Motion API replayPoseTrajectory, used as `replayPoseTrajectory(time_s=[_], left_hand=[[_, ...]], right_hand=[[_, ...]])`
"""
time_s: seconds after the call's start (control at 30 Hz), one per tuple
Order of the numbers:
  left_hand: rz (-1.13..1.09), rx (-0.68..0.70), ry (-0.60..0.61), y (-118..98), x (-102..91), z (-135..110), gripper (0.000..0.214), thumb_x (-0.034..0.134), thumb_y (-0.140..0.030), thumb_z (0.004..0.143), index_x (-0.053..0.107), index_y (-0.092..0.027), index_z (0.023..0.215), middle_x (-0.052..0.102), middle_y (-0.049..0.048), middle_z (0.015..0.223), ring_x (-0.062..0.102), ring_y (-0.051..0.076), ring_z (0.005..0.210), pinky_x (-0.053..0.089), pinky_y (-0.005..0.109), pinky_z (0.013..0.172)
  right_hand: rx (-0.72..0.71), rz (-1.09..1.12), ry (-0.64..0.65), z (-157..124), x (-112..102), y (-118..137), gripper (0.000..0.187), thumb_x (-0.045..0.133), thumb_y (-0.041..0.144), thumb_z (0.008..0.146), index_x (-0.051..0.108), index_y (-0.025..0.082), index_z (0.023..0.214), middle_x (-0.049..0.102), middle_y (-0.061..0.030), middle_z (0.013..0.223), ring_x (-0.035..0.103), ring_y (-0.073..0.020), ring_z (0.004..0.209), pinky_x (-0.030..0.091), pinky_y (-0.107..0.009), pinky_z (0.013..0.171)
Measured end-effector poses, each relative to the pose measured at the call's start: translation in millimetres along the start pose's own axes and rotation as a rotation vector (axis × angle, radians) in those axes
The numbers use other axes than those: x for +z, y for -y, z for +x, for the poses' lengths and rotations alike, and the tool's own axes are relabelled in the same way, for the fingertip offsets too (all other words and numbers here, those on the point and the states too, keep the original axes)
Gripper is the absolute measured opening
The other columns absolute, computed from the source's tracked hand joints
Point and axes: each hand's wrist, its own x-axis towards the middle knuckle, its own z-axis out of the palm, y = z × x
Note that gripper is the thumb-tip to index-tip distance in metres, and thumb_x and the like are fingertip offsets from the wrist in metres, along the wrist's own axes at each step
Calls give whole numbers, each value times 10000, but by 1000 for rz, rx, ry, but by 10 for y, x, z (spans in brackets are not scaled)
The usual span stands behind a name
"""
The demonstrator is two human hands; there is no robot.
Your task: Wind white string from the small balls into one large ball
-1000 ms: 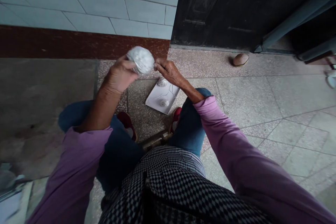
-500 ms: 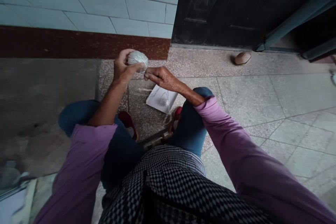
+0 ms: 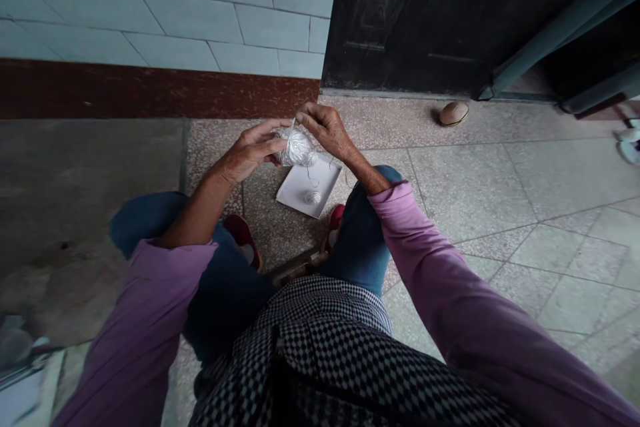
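A ball of white yarn (image 3: 298,147) is gripped in my left hand (image 3: 254,150), its fingers spread around the ball's left side. Just above and to the right, my right hand (image 3: 327,129) pinches a strand of the yarn that runs taut over the ball. Below the hands a shallow white box lid (image 3: 295,188) lies on the floor between my feet. Inside it rests a small clump of white yarn (image 3: 313,196), with a thin loose strand leading up toward the ball.
A dark door (image 3: 400,27) and a tiled wall (image 3: 210,7) rise in front. A rounded beige object (image 3: 454,113) sits by the doorsill. At lower left are papers (image 3: 23,393) and other items. A white object (image 3: 631,143) stands at the far right.
The yarn ball has moved right and down, and turned in my left hand. My right hand has risen from below the ball to its upper right, drawing the strand over it.
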Motion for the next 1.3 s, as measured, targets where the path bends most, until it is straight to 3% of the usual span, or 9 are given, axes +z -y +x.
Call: replayPoseTrajectory(time_s=[0.1, 0.27, 0.4, 0.67, 0.83, 0.93, 1.03, 1.17, 1.3], left_hand=[[-120, 38, -35, 26, 37, 7, 755, 1108, -446, 698, 782, -300, 1364, 839, 50, 1134, 776, 272, 976, 655, 352, 771], [-88, 55, -95, 131, 68, 70, 708, 1127, -509, 736, 692, -308, 1256, 786, 43, 1053, 859, 325, 1005, 704, 398, 828], [-109, 44, -161, 145, 79, 103, 721, 1168, -434, 694, 800, -286, 1296, 861, 73, 1118, 882, 345, 1056, 715, 383, 835], [-15, 44, -88, 87, 174, 84, 579, 1174, -470, 660, 892, -223, 1101, 894, 85, 1089, 872, 339, 1044, 740, 417, 920], [-114, 119, -180, 42, 83, 152, 672, 1160, -674, 687, 844, -284, 1132, 905, 115, 1208, 847, 425, 1310, 731, 504, 1042], [-205, 186, -334, 46, -133, 248, 784, 1154, -793, 694, 778, -313, 1186, 902, 98, 1324, 763, 429, 1471, 700, 570, 1132], [-224, 181, -504, 94, -347, 319, 894, 1158, -829, 635, 723, -293, 1203, 875, 53, 1267, 731, 362, 1370, 666, 570, 1143], [-62, 157, -639, 173, -424, 318, 960, 1238, -718, 518, 730, -246, 1182, 818, -9, 1119, 667, 267, 1182, 610, 486, 1132], [208, 107, -530, 208, -309, 226, 775, 1203, -675, 639, 797, -206, 1103, 759, 20, 993, 663, 269, 1059, 602, 437, 1003]], right_hand=[[38, 67, -24, 11, 53, 33, 618, 695, 762, 1327, 575, 309, 924, 669, -44, 969, 582, -247, 1014, 531, -413, 980], [114, 73, -22, 94, 131, -12, 565, 794, 630, 1296, 569, 312, 887, 614, -34, 899, 545, -251, 1013, 507, -416, 965], [136, 95, -33, 181, 177, -95, 603, 820, 614, 1301, 539, 302, 869, 555, -11, 875, 521, -234, 959, 527, -395, 924], [181, 139, 12, 233, 185, -196, 557, 831, 509, 1320, 575, 276, 885, 518, 17, 826, 501, -212, 896, 508, -339, 826], [169, 116, -5, 242, 250, -200, 670, 849, 645, 1290, 508, 315, 816, 515, 23, 800, 497, -232, 895, 545, -376, 889], [143, 43, 106, 170, 323, -87, 587, 845, 548, 1288, 615, 285, 817, 598, 5, 825, 558, -231, 919, 564, -390, 980], [140, 57, 253, 44, 379, 92, 514, 810, 480, 1313, 710, 249, 865, 636, -3, 813, 592, -222, 908, 556, -373, 947], [118, 164, 374, -68, 323, 239, 554, 881, 619, 1286, 752, 221, 923, 528, 39, 745, 530, -201, 840, 509, -346, 846], [25, 226, 291, -56, 127, 204, 657, 872, 777, 1263, 694, 235, 936, 522, 44, 814, 507, -197, 856, 501, -335, 845]])
